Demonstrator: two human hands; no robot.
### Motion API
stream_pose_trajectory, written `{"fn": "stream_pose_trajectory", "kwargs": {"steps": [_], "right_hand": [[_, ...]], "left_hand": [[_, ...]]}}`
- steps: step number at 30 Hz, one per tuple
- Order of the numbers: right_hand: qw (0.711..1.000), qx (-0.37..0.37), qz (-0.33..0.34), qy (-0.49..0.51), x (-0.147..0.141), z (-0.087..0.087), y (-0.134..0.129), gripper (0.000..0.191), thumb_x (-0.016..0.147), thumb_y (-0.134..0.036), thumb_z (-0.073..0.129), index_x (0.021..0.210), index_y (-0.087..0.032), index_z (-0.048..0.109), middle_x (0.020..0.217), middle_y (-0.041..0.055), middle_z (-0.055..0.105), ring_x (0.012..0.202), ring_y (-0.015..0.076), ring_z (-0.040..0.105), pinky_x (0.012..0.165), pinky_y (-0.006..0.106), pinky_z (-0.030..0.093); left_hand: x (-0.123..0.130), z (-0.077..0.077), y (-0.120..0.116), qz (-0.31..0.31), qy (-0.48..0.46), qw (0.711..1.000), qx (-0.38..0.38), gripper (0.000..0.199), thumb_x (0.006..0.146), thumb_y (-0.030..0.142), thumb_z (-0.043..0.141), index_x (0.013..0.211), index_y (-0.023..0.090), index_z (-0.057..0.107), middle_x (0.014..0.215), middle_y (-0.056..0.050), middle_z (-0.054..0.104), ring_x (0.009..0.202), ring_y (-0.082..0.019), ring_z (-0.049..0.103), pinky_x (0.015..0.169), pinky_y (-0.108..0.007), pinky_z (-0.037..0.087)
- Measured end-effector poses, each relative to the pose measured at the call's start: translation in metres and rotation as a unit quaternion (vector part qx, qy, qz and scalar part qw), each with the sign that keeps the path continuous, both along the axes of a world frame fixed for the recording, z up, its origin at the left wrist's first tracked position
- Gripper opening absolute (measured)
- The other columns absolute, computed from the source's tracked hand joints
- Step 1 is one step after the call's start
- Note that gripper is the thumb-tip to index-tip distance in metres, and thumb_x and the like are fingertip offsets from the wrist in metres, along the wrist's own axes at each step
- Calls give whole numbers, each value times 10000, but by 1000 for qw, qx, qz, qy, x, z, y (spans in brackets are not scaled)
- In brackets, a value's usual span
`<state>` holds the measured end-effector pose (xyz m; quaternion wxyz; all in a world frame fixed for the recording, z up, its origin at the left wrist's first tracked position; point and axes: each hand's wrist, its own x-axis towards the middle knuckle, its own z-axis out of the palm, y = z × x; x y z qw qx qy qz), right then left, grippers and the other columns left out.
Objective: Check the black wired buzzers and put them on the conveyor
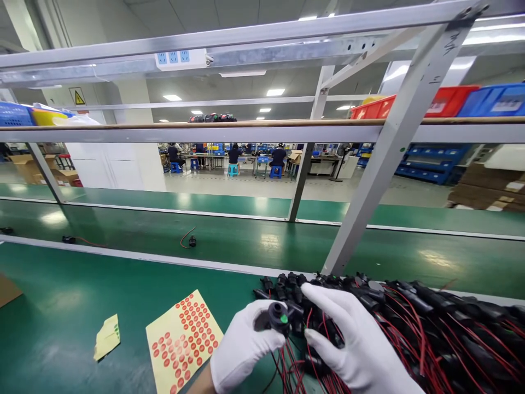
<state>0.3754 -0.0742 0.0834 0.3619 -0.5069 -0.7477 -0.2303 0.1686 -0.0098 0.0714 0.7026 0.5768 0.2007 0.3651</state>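
My left hand (246,346), in a white glove, is closed around a small black cylindrical part (278,318) with a green dot on its end. To its right, my right hand (348,336), also gloved in white, has thumb and index finger spread apart with nothing clearly between them. A bit of green shows by the right thumb tip; I cannot tell what it is on. Behind and under the right hand lies a pile of black parts with red and black wires (426,334). A sheet of red round stickers (182,342) lies left of my left hand.
A scrap of yellow backing paper (107,336) lies on the green table (61,306). Single wired parts, one a black part (192,241), rest on the green strip beyond the pale rail. A slanted metal post (369,191) rises behind the pile, under a shelf with bins.
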Motion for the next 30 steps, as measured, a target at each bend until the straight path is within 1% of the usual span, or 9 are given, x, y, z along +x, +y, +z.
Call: {"fn": "stream_pose_trajectory", "kwargs": {"steps": [3, 10, 13, 17, 20, 23, 26, 28, 30], "right_hand": [[1000, 7, 9, 6, 6, -5, -9, 401, 955, -419, 556, 1302, -222, 597, 1072, 111, 747, 942, 255, 726, 778, 354, 606], [999, -22, 34, 11, -1, -6, -20, 343, 994, -397, 534, 1278, -223, 616, 1063, 87, 755, 958, 205, 738, 806, 278, 627], [998, -14, 47, 42, -6, -3, -22, 298, 986, -369, 557, 1234, -233, 649, 1022, 71, 765, 923, 190, 744, 807, 255, 628], [987, -67, 73, 124, -10, 0, -24, 299, 936, -252, 608, 1226, -276, 676, 1073, 49, 766, 979, 183, 742, 872, 244, 615], [949, -124, 75, 282, -13, -2, -22, 271, 919, -190, 554, 1105, -275, 731, 1023, 41, 783, 904, 170, 760, 827, 239, 630], [869, -176, 93, 453, -16, -10, -17, 215, 871, -256, 582, 1005, -223, 748, 848, 62, 782, 710, 182, 752, 662, 266, 649], [794, -242, 85, 550, -18, -20, -17, 292, 820, -334, 641, 1053, -176, 722, 755, 54, 742, 487, 155, 659, 434, 252, 571], [780, -290, 42, 553, -18, -24, -22, 335, 832, -344, 627, 1106, -170, 709, 735, 32, 720, 373, 109, 555, 349, 228, 496], [805, -321, 15, 499, -17, -24, -31, 322, 821, -298, 626, 1108, -193, 727, 766, 28, 731, 450, 127, 611, 448, 237, 562]], "left_hand": [[-4, 0, -7, 28, 26, 999, 4, 419, 626, 88, 779, 1020, 227, 758, 1094, -23, 754, 1106, -260, 644, 1020, -367, 436], [-7, 5, -16, 12, -3, 1000, -21, 406, 582, 174, 877, 974, 234, 788, 1049, -28, 745, 1083, -274, 631, 1024, -380, 424], [-7, 1, -17, 3, -21, 999, -29, 406, 589, 180, 886, 978, 248, 792, 1051, -26, 746, 1078, -271, 638, 1027, -385, 425], [-5, -9, -14, 5, -24, 1000, -13, 401, 588, 146, 870, 968, 255, 800, 1031, -19, 757, 1063, -263, 656, 1002, -361, 449], [-3, -22, -11, 24, -23, 999, -10, 418, 585, 111, 851, 967, 275, 802, 1031, -2, 769, 1046, -244, 675, 975, -326, 471], [-2, -34, -6, 47, -16, 999, -11, 447, 584, 100, 847, 988, 285, 796, 1043, 0, 776, 1042, -238, 684, 975, -321, 479], [-5, -34, -1, 64, -15, 998, -20, 443, 571, 173, 879, 996, 263, 792, 1042, -26, 781, 1044, -261, 685, 988, -357, 482], [-8, -27, 0, 54, -21, 998, -38, 449, 589, 285, 902, 1019, 247, 781, 1043, -51, 779, 1043, -277, 687, 1003, -393, 477], [-10, -18, -1, 35, -38, 997, -50, 479, 625, 419, 899, 1044, 229, 764, 1041, -73, 773, 1008, -276, 699, 1006, -416, 476]]}}
